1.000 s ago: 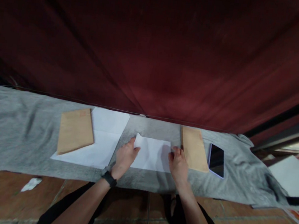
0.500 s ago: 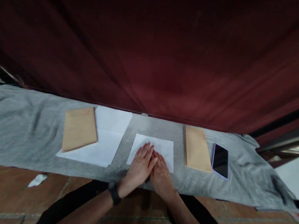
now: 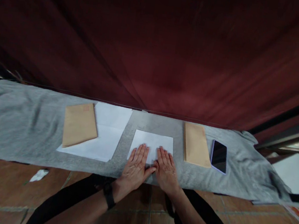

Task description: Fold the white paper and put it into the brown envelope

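A folded white sheet of paper lies flat on a grey cloth spread over the tiled floor. My left hand and my right hand rest side by side on the sheet's near edge, palms down, fingers stretched out flat. Neither hand holds anything. A black watch sits on my left wrist.
A brown envelope lies on a stack of white paper to the left. Another brown envelope and a phone lie to the right. A dark red curtain hangs behind. More white paper sits far right.
One second ago each hand held a side of the sheet with a corner raised. They then came together on top of it and now lie flat side by side at its near edge.
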### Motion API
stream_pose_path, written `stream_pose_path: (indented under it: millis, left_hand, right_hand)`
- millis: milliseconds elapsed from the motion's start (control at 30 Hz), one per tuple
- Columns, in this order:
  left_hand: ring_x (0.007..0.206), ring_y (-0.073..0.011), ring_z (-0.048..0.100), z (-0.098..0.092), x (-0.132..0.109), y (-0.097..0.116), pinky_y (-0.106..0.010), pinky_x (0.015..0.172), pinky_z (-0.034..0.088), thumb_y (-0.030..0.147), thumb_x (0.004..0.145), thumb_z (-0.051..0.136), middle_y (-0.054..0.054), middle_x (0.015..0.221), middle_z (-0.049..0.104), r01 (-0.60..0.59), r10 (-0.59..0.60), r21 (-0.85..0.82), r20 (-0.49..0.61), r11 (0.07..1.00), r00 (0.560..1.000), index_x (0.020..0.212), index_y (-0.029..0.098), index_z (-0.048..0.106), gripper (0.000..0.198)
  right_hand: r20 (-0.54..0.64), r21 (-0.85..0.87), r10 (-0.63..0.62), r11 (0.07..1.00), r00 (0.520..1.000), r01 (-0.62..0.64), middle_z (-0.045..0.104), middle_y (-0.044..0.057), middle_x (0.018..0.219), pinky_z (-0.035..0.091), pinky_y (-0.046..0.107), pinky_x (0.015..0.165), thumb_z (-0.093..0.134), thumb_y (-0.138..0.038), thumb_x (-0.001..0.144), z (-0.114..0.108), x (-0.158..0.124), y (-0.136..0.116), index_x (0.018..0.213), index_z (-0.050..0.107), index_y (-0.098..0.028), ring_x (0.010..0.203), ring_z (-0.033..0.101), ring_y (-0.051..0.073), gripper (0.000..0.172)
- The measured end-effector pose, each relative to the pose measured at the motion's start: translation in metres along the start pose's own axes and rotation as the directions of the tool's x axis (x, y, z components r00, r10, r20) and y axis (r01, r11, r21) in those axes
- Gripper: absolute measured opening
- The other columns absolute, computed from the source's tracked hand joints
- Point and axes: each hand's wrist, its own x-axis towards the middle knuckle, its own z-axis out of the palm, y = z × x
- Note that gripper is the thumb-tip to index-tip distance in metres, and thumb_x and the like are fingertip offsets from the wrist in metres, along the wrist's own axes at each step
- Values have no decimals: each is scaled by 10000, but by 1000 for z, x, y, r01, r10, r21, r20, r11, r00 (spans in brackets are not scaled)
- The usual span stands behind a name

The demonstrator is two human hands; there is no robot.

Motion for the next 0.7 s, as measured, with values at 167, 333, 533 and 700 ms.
stream_pose_path:
  millis: [167,333,533,700]
  left_hand:
    - [1501,-322,251,-6,-8,-7,-518,1203,281,641,966,392,-228,1587,313,57,-57,2,17,998,998,1547,60,293,827]
    - [1492,-346,266,-11,-14,-18,-530,1202,287,614,967,414,-248,1578,315,116,-117,22,18,993,993,1533,30,310,820]
    - [1510,-273,236,-24,-17,-6,-491,1227,266,335,1022,348,-181,1609,293,-55,56,-36,24,998,998,1574,74,209,626]
    - [1511,-232,228,-22,-25,8,-477,1230,261,198,986,297,-155,1624,268,-199,207,-91,86,976,975,1588,93,144,630]
  right_hand:
    - [-18,9,81,997,997,-80,364,159,1580,312,500,1184,346,-305,1042,-2,-8,9,1573,258,-113,1462,352,282,571]
    - [-40,4,167,986,985,-167,375,185,1570,335,514,1167,337,-360,1055,-7,-18,18,1560,286,-87,1460,350,310,576]
    - [2,135,32,990,999,-32,311,134,1613,299,490,1209,311,-357,1061,-25,-22,-5,1585,209,-128,1502,268,256,581]
    - [44,233,-97,969,994,84,375,132,1583,310,466,1218,317,-370,1055,-24,-25,-26,1578,231,-127,1491,298,216,583]
